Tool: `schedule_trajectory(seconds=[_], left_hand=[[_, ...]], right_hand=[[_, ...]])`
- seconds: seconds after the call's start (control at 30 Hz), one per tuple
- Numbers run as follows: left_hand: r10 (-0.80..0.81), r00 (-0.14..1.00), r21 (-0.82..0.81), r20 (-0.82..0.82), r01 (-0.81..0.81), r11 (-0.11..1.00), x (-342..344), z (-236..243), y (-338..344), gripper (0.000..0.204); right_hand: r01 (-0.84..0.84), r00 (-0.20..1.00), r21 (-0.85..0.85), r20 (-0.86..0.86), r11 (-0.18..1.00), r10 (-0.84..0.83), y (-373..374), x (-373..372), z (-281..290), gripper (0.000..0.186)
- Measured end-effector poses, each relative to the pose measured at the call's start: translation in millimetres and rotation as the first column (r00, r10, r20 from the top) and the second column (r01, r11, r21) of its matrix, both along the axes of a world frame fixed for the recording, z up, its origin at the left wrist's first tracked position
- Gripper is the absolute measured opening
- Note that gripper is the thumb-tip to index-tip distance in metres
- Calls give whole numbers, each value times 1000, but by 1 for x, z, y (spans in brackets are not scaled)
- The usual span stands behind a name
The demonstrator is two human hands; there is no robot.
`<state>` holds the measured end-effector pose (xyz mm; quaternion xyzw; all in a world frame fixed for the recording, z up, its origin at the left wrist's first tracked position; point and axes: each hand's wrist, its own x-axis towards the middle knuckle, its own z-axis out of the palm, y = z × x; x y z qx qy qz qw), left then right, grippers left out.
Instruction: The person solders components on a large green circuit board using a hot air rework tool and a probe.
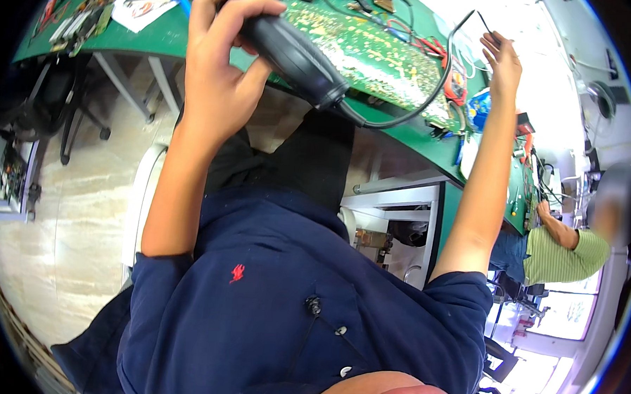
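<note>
My left hand (226, 77) is closed round a thick black handheld tool with a cord (293, 59), held above the bench edge. The tool's working end is hidden behind my fingers. From its lower end a black cable (429, 96) loops out to the right and up. My right hand (503, 63) is raised over the right side of the bench, its fingertips pinching the far stretch of that cable. Below and beyond the tool, a large green circuit board (378, 48) lies on the green bench top (416, 141).
A red-edged meter-like device (455, 83) and a blue packet (478, 109) lie near my right forearm. Loose boards and parts (80, 28) cover the far left. At the right, a person in a striped green shirt (566, 256) works at the bench. A black chair (70, 98) stands left.
</note>
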<state>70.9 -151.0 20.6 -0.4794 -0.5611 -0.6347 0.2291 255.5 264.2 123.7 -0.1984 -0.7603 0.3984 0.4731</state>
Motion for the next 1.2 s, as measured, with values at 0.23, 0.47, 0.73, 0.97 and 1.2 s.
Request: schedule_trajectory(seconds=[0.23, 0.47, 0.73, 0.97, 1.2], left_hand=[[-258, 962, 181, 87, 239, 954, -26, 1, -13, 58], [-455, 832, 362, 318, 337, 869, -29, 16, 3, 38], [-686, 624, 456, 374, 521, 722, -31, 26, 15, 45], [-652, 621, 425, 434, 497, 756, -34, 19, 26, 41], [-755, 509, 418, 412, 631, 654, -72, 11, 38, 29]], right_hand=[[-361, 925, -412, -275, 837, 264, 24, 50, 17, 48], [-397, 917, -289, -99, 871, 386, -52, 44, 18, 51], [-280, 946, -172, 120, 945, 302, -74, 60, -8, 51], [-193, 970, -177, 113, 965, 214, -55, 83, -22, 50], [42, 954, 77, 294, 996, -63, -9, 112, -35, 38]])
